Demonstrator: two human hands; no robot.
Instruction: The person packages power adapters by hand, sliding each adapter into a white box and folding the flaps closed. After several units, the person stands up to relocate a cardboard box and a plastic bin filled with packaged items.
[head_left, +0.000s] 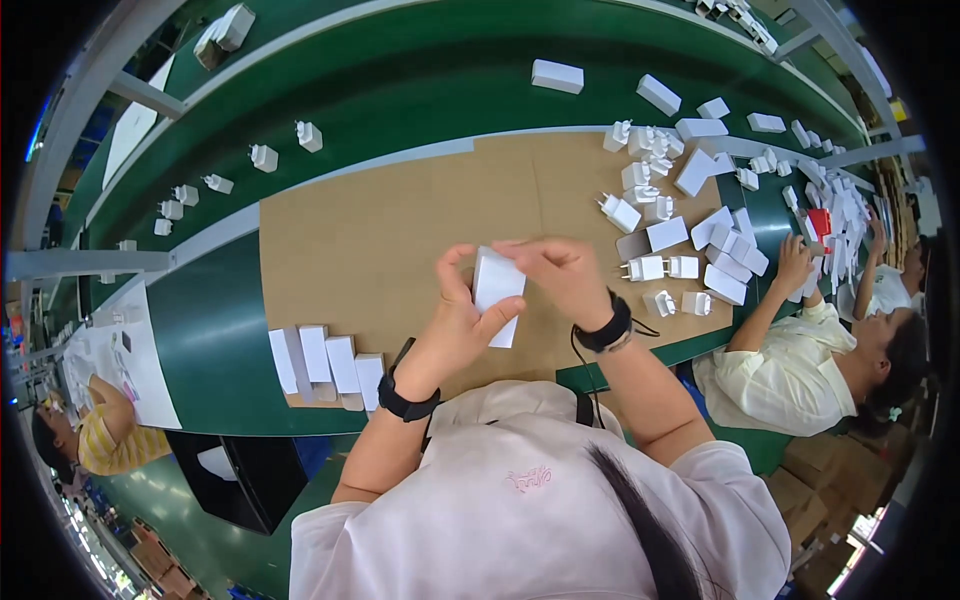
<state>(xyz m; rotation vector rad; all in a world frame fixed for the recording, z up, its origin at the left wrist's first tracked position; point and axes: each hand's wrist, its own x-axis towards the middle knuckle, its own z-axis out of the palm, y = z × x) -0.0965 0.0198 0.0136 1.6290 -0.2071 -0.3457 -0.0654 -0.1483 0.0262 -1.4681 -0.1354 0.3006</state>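
Note:
Over the brown cardboard sheet (400,220), my left hand (455,325) is closed round a small white box (497,285), its thumb across the front. My right hand (565,275) meets the top end of the same box, fingertips pinched at its upper edge. Whether that end's flap is open I cannot tell, as the fingers cover it. To the right of my hands lie several white plug chargers (620,212) with two-pin plugs, mixed with white boxes (667,234). A row of white boxes (342,363) rests left of my left forearm.
More chargers (264,157) stand along the green ledge at the far left. Boxes (557,76) lie on the far ledge. At the right, a person (800,360) works beside a heap of white pieces (840,220). Another person (110,425) sits at the left, near a black bin (230,480).

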